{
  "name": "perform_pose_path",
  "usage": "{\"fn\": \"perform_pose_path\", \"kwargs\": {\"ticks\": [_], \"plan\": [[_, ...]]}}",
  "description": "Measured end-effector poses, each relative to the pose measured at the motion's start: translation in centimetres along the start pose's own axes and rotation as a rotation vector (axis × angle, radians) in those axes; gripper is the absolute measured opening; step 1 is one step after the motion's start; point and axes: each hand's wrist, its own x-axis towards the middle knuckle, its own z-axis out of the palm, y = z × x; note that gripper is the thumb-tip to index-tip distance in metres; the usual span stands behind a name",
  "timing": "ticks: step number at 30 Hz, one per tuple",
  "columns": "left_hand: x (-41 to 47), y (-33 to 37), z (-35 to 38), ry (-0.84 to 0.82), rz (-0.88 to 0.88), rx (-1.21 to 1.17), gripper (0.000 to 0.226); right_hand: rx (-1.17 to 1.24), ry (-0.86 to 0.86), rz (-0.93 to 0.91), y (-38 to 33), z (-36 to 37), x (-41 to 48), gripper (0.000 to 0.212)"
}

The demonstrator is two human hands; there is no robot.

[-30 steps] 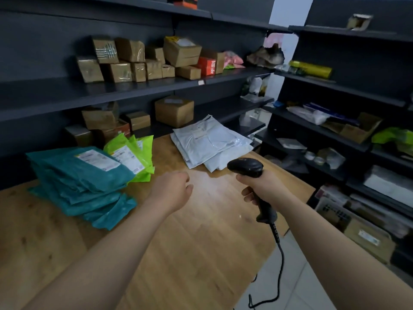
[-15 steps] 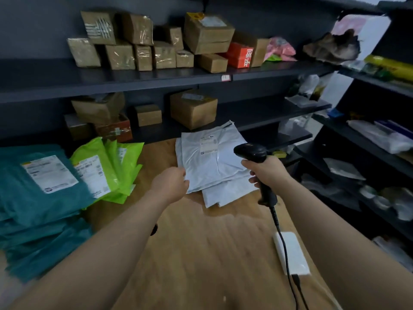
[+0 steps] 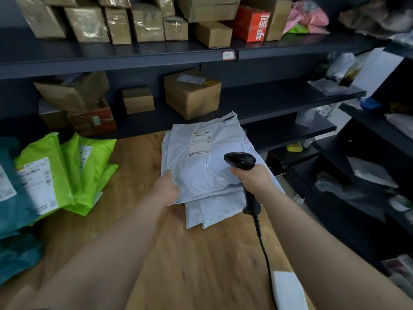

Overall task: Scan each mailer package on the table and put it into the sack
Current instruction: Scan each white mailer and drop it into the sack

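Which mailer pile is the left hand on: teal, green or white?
The white pile: the left hand holds its top mailer's near corner; the green pile and teal pile lie untouched.

Mailer stacks (image 3: 207,162) on the table (image 3: 190,265), shelves (image 3: 156,54) behind, scanner (image 3: 242,166) over the rightmost stack.

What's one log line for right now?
left hand: grips top white mailer at edge | right hand: holds scanner near it | sack: not in view
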Motion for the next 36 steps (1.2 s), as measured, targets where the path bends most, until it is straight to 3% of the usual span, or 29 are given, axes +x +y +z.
{"fn": "perform_pose_path", "kwargs": {"ticks": [7, 12, 18, 20, 22, 24, 28, 31, 36], "plan": [[-2.1, -1.3, 0.2, 0.104, 0.002, -0.232, 0.051, 0.125, -0.049, 0.058, 1.6, -2.1, -0.9, 0.027], [-8.2, -4.9, -0.3, 0.001, 0.164, -0.003, 0.043, -0.080, -0.189, 0.057, 2.9, -3.1, -4.1, 0.036], [-16.1, -9.1, -1.3, -0.216, 0.224, 0.234, 0.028, -0.067, -0.270, 0.030, 2.4, -0.6, -6.4, 0.032], [-17.2, -10.5, -1.7, -0.307, 0.189, 0.229, 0.030, -0.071, -0.317, 0.031, 2.8, 1.2, -6.8, 0.031], [-17.0, -11.9, -2.1, -0.297, 0.125, 0.194, 0.047, -0.095, -0.331, 0.042, 3.3, 3.0, -7.0, 0.032], [-16.1, -12.3, -2.4, -0.184, 0.077, 0.059, 0.065, -0.101, -0.321, 0.063, 3.9, 4.3, -7.1, 0.034], [-13.9, -10.5, -2.8, -0.082, -0.093, -0.407, 0.036, -0.087, -0.263, 0.086, 5.0, 6.1, -7.0, 0.039], [-12.0, -9.8, -2.2, 0.012, -0.207, -0.416, 0.051, -0.036, -0.237, 0.053, 5.3, 6.6, -7.5, 0.033], [-10.6, -7.7, -1.1, -0.006, -0.287, -0.686, 0.033, -0.066, -0.259, -0.007, 5.2, 6.1, -8.2, 0.024]]}}
